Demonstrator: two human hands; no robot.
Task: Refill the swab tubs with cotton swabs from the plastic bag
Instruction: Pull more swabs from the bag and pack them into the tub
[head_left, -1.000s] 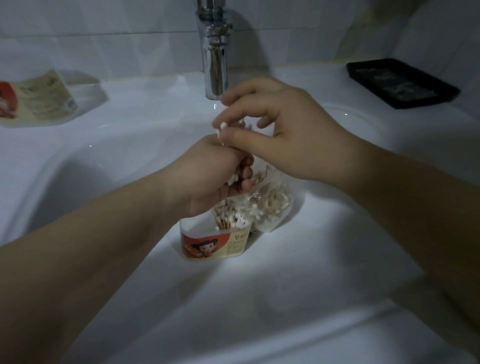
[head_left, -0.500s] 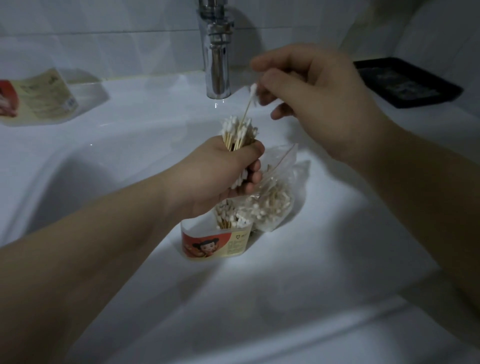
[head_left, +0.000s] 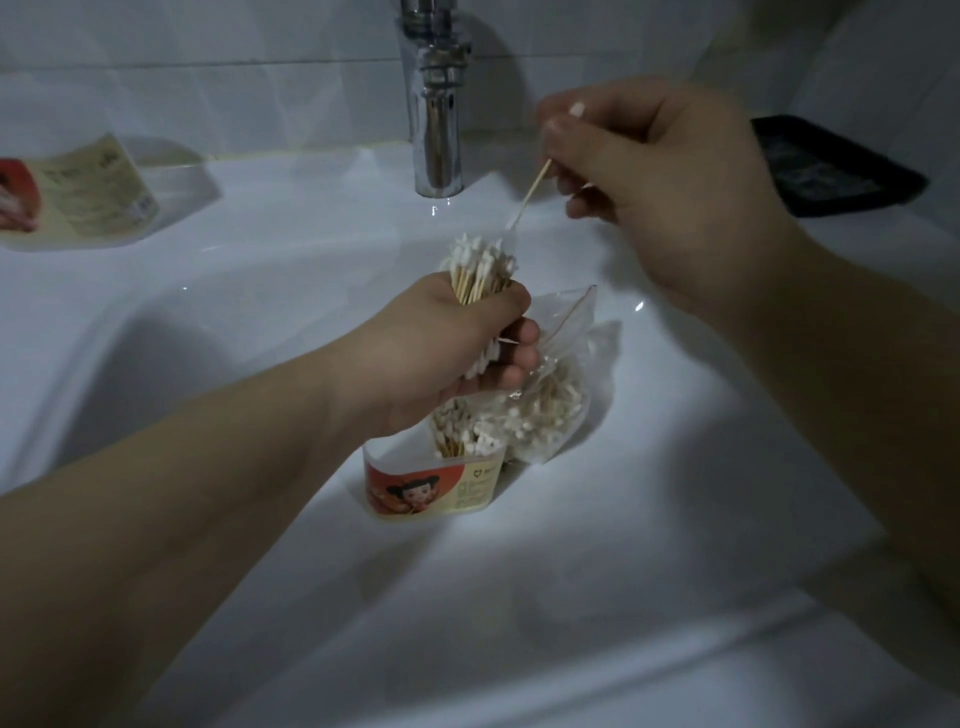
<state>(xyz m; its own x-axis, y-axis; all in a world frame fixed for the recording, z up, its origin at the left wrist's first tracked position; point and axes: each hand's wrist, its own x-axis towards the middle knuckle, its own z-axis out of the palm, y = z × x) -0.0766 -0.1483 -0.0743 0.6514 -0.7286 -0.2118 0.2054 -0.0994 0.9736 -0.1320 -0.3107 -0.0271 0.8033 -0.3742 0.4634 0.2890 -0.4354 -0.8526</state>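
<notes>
My left hand (head_left: 457, 348) grips an upright bundle of cotton swabs (head_left: 480, 267), white tips up, over the sink basin. Below it stands an open swab tub (head_left: 431, 486) with a red and cream cartoon label and swabs standing inside. A clear plastic bag (head_left: 550, 405) with loose swabs lies against the tub's right side. My right hand (head_left: 660, 182) is raised above and to the right of the bundle, pinching a single swab (head_left: 530, 195) whose lower tip hangs just above the bundle. A second tub (head_left: 78, 192) sits on the sink ledge at the far left.
A chrome tap (head_left: 436, 98) rises behind the bundle at the back of the white sink (head_left: 260, 322). A black tray (head_left: 836, 166) lies on the ledge at the right. A tiled wall runs behind.
My right hand has pulled one swab up and to the right, away from the bundle. The left hand has stayed over the tub, its bundle now uncovered.
</notes>
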